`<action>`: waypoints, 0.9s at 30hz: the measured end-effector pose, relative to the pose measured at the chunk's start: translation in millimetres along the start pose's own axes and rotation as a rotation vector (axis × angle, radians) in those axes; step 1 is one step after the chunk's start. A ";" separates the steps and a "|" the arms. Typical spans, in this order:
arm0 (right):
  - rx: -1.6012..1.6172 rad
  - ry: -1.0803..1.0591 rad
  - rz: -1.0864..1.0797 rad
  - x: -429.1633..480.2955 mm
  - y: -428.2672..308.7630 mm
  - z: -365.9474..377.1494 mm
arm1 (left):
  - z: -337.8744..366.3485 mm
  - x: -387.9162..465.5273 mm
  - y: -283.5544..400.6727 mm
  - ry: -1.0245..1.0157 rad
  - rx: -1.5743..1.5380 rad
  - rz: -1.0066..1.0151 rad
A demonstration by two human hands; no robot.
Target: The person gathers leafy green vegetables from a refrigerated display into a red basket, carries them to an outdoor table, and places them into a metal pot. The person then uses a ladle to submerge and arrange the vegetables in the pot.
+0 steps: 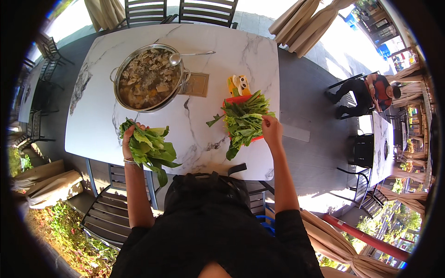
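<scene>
My left hand (129, 137) is closed around a bunch of leafy greens (153, 146), held over the table's near left edge. My right hand (272, 128) touches a stem of the greens (245, 120) heaped in a red plastic basket (240, 99) on the right; its fingertips look pinched on the stem. A large two-handled metal pot (117, 87) of broth with meat chunks stands at the upper left of the marble-patterned table (198, 139). A metal ladle (175, 59) rests across the pot's rim, its handle pointing right.
A yellow tissue pack (239, 85) lies just behind the basket. Beside the pot, a square metal panel (200, 84) is set in the tabletop. Slatted chairs (146, 12) stand around the table. A person (377, 90) sits at another table on the right.
</scene>
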State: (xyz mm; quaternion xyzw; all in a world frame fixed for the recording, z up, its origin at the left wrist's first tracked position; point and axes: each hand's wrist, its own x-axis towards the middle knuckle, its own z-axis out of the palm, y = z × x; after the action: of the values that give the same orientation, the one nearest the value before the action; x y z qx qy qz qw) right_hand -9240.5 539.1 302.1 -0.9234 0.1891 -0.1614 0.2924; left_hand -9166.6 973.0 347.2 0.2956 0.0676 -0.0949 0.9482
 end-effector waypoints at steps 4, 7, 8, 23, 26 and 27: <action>0.417 -0.248 0.575 7.1 -18.4 23.8 | 3.8 -14.4 0.8 -0.021 0.046 0.102; 0.798 -0.320 0.836 3.6 -34.1 46.1 | 7.6 -23.5 -1.2 -0.010 0.039 0.105; 0.938 -0.341 0.876 1.9 -35.8 52.6 | 8.5 -26.2 -1.9 -0.020 0.002 0.094; 0.993 -0.055 0.985 -8.0 -17.5 70.7 | -23.4 -49.0 31.9 0.312 0.055 0.193; 0.956 -0.086 1.026 -3.9 -15.3 66.8 | -33.9 -46.7 41.3 0.298 0.048 0.217; 0.964 -0.106 1.047 -3.0 -14.3 63.5 | -36.7 -45.6 43.9 0.291 0.040 0.213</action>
State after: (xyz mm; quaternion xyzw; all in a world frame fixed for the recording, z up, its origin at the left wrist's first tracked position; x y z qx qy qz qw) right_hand -9213.6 581.7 260.8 -0.4861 0.5007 -0.0203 0.7159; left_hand -9204.0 1035.9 349.6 0.3304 0.1704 0.0485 0.9271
